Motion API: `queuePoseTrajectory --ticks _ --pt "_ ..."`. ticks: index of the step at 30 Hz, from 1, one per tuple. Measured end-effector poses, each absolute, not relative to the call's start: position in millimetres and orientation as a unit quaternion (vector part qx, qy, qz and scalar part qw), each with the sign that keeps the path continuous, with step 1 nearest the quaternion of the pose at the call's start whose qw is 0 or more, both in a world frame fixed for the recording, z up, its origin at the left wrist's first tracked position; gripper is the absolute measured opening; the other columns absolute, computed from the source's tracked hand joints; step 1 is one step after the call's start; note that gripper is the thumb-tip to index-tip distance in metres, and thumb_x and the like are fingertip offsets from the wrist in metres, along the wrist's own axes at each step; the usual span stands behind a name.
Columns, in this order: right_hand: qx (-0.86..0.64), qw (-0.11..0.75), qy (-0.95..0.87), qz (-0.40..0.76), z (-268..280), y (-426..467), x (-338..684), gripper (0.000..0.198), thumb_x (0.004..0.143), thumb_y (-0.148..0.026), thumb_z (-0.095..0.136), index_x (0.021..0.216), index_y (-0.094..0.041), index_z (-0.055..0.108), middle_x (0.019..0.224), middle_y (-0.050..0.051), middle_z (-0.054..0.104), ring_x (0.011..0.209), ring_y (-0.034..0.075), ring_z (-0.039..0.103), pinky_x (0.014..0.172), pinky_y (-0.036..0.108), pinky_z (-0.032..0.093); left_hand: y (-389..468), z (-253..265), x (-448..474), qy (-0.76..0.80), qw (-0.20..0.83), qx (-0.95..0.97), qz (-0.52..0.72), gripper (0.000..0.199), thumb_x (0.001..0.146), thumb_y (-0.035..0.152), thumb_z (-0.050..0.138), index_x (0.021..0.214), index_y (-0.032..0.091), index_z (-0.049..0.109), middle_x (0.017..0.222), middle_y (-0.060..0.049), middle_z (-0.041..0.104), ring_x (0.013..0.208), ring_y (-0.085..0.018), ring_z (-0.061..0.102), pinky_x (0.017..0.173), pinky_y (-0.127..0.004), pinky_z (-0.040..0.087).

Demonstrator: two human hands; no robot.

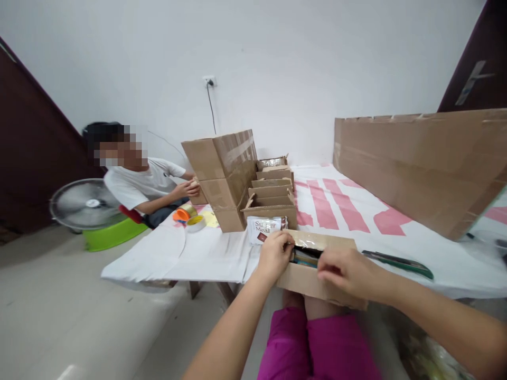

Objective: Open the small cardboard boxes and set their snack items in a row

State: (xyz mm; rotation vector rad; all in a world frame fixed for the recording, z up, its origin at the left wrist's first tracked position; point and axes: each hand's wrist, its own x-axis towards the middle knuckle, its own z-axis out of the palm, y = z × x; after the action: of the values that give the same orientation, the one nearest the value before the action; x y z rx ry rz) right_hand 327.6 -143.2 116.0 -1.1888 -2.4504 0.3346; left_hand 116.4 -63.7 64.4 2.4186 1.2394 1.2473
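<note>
A small cardboard box [304,281] sits at the table's front edge above my knees, its top partly open. Inside its slot, dark and blue contents [304,258] show, too shaded to name. My left hand [275,254] is closed at the box's left end, thumb and fingers pinching its edge. Over the right part of the opening is my right hand [348,270], slightly blurred, its fingers curled in; whatever they grip is hidden. A white packet [263,226] printed "Super Meal" stands just behind my left hand. To the right lies a green-handled cutter [407,262].
Stacked closed cartons [227,195] and a row of open boxes [271,203] stand behind. A large cardboard panel [415,163] is at right. Tape rolls [195,224] lie at left, where a co-worker [146,184] holds a carton beside a fan [87,203].
</note>
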Motion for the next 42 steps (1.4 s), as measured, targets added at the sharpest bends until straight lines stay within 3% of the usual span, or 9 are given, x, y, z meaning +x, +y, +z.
queuePoseTrajectory --ticks 4,9,12,18,28,42 --pt "-0.470 0.248 -0.847 0.024 111 -112 323 0.009 0.088 -0.014 0.059 0.090 -0.019 0.067 0.091 0.004 0.065 0.084 0.017 0.062 0.075 0.026 0.044 -66 61 114 0.424 0.071 0.804 0.412 0.019 0.079 0.005 0.056 0.079 0.021 0.065 0.090 -0.004 0.070 0.093 -0.021 0.064 0.084 -0.035 0.051" --pt "-0.481 0.161 -0.860 -0.066 107 -93 302 0.013 0.080 -0.019 0.071 0.092 -0.017 0.066 0.094 0.006 0.064 0.086 0.020 0.061 0.073 0.029 0.044 -66 63 118 0.433 0.062 0.804 0.403 0.019 0.079 0.004 0.056 0.077 0.021 0.064 0.089 -0.004 0.069 0.090 -0.021 0.064 0.082 -0.035 0.051" --pt "-0.459 0.137 -0.873 -0.089 107 -90 293 0.010 0.083 -0.018 0.068 0.092 -0.014 0.065 0.092 0.009 0.064 0.088 0.022 0.059 0.074 0.031 0.043 -66 63 118 0.437 0.058 0.805 0.397 0.020 0.079 0.003 0.056 0.077 0.021 0.064 0.090 -0.004 0.069 0.091 -0.021 0.063 0.083 -0.035 0.050" --pt "-0.462 0.133 -0.873 -0.081 105 -89 289 0.020 0.092 -0.011 0.046 0.091 -0.014 0.066 0.088 0.010 0.065 0.087 0.022 0.058 0.075 0.032 0.039 -66 62 117 0.441 0.060 0.805 0.392 0.017 0.080 0.004 0.057 0.077 0.020 0.063 0.091 -0.005 0.069 0.093 -0.022 0.063 0.084 -0.036 0.050" --pt "-0.566 0.147 -0.811 0.011 111 -82 296 0.010 0.082 -0.018 0.058 0.077 -0.020 0.067 0.081 0.003 0.071 0.081 0.018 0.061 0.068 0.027 0.035 -66 63 117 0.445 0.066 0.805 0.387 0.020 0.077 0.001 0.057 0.073 0.020 0.060 0.089 -0.003 0.069 0.092 -0.020 0.063 0.083 -0.032 0.049" --pt "-0.603 0.136 -0.785 0.032 112 -83 308 0.010 0.076 -0.020 0.058 0.071 -0.020 0.067 0.080 0.005 0.071 0.081 0.020 0.060 0.069 0.028 0.035 -68 67 117 0.447 0.073 0.809 0.374 0.019 0.077 0.002 0.058 0.070 0.020 0.058 0.088 -0.004 0.068 0.090 -0.021 0.062 0.081 -0.032 0.048"
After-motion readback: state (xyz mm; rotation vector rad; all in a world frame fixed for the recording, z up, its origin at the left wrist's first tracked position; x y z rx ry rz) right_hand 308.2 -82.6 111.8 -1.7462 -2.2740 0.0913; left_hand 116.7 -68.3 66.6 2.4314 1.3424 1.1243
